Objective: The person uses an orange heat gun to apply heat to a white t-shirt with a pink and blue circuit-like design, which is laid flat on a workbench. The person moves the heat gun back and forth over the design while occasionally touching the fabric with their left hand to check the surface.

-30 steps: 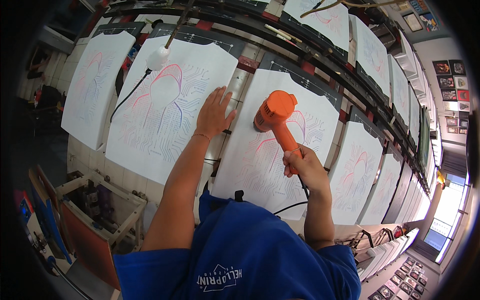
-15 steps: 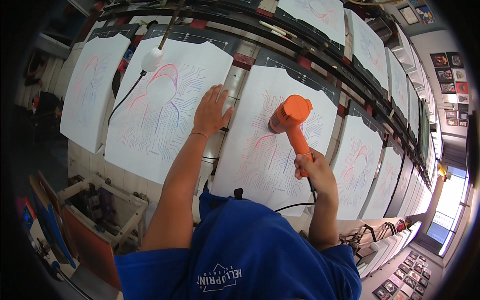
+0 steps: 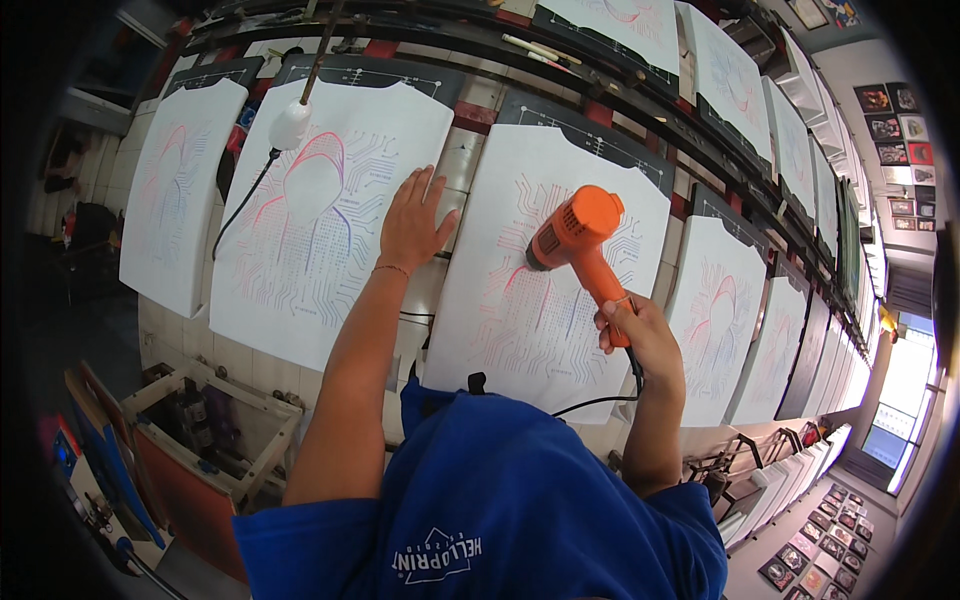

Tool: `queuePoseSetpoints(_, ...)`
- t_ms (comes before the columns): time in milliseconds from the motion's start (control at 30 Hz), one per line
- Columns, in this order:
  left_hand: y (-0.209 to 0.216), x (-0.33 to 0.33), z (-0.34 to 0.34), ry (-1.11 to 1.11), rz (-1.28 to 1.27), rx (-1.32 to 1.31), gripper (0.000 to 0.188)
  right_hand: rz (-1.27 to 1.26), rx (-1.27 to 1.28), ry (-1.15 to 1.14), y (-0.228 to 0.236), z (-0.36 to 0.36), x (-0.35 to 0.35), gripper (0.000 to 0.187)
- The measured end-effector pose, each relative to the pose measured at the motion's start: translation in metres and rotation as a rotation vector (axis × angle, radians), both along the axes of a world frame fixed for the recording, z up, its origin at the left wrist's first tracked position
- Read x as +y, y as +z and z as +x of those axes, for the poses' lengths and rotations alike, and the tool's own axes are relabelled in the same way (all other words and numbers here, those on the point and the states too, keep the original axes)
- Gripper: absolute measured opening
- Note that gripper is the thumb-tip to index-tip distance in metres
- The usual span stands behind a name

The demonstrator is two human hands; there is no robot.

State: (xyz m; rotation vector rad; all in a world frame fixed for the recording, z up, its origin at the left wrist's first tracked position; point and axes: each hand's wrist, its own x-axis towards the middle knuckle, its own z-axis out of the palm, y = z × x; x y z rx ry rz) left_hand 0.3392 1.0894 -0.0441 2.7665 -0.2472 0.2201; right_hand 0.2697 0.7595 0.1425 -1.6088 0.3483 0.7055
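The right hand (image 3: 640,325) had its grip clenched around an orange heat gun (image 3: 592,222), which hung above a printed white shirt (image 3: 550,345) at right. The left hand (image 3: 412,215), grip released, fingers extended, lay over a second shirt's (image 3: 300,265) right edge, apparently touching the cloth.

A royal-blue T-shirt (image 3: 540,480) fills six o'clock, its loose cloth creased, its short sleeves ending above the elbows — the left sleeve (image 3: 305,545) at seven o'clock, the right sleeve (image 3: 690,525) near five. White print (image 3: 437,560), lettering with an angular outline, sits upside down on the front. At ten o'clock a thin bracelet (image 3: 391,268) — reddish-brown — circles the wrist behind the left hand (image 3: 413,218).
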Motion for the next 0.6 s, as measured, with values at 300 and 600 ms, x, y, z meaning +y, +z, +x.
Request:
queuePoseSetpoints(300,0.001,-0.002,0.003,-0.009,0.012,0.014,0.058,-0.069,-0.029,-0.186,0.002,-0.035,-0.023,0.033)
queuePoseSetpoints(600,-0.002,-0.004,0.004,-0.009,0.031,0.009,0.056,-0.099,-0.078,-0.466,-0.009,-0.051,-0.035,0.039)
